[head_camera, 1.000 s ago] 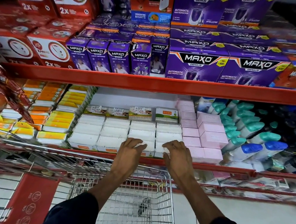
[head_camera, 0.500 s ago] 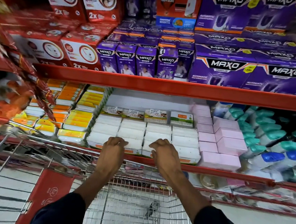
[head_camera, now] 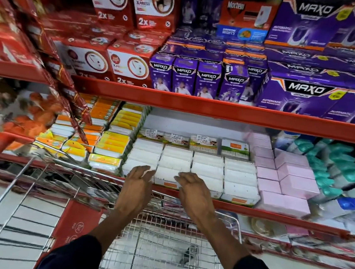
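Reach almost done: flanking front white pack point(head_camera: 169, 177) at twelve o'clock on shelf point(head_camera: 273, 214) with left hand point(head_camera: 138, 187) and right hand point(head_camera: 192, 193), fingers spread, clamped on nothing. Left, likely: gripping, lifting into cart point(head_camera: 160, 254).

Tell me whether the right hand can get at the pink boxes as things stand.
Probably yes. The right hand is open at the shelf front by the white packs; the pink boxes lie to its right on the same shelf, uncovered, with nothing between.
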`<act>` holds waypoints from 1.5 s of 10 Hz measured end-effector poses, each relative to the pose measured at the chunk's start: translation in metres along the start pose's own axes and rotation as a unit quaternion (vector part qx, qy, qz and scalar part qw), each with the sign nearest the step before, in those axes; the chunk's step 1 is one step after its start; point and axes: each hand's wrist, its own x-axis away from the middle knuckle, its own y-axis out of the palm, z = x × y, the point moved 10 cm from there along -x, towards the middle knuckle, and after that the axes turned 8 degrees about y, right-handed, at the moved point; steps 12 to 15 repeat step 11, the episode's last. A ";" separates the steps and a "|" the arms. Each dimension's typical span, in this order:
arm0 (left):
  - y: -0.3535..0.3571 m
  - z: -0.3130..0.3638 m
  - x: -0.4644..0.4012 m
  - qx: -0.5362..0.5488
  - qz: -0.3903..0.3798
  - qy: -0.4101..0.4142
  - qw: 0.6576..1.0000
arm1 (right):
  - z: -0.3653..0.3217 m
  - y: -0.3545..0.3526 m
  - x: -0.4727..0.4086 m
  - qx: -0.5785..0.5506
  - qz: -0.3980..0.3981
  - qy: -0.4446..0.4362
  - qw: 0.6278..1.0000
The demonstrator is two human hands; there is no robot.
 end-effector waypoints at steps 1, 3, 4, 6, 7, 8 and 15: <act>-0.004 -0.013 0.006 -0.019 -0.010 -0.006 1.000 | -0.017 0.015 -0.001 0.016 -0.014 -0.009 1.000; 0.000 -0.013 0.007 -0.022 -0.031 0.018 0.999 | -0.022 0.020 0.003 0.042 -0.015 -0.001 0.999; 0.001 -0.012 0.009 -0.038 -0.035 0.035 0.998 | -0.021 0.015 0.014 0.031 0.003 -0.012 0.999; 0.017 -0.014 0.020 -0.058 -0.068 0.059 0.994 | 0.032 0.003 0.046 0.053 0.038 0.082 0.995; 0.021 -0.015 0.025 -0.056 -0.082 0.054 0.994 | 0.059 0.005 0.054 0.074 0.028 0.136 0.988; 0.023 -0.014 0.026 -0.060 -0.097 0.052 0.992 | 0.069 0.012 0.054 0.069 0.004 0.141 0.988; -0.035 0.029 0.014 -0.069 -0.024 0.082 0.994 | 0.039 -0.046 0.051 0.050 0.042 0.106 0.992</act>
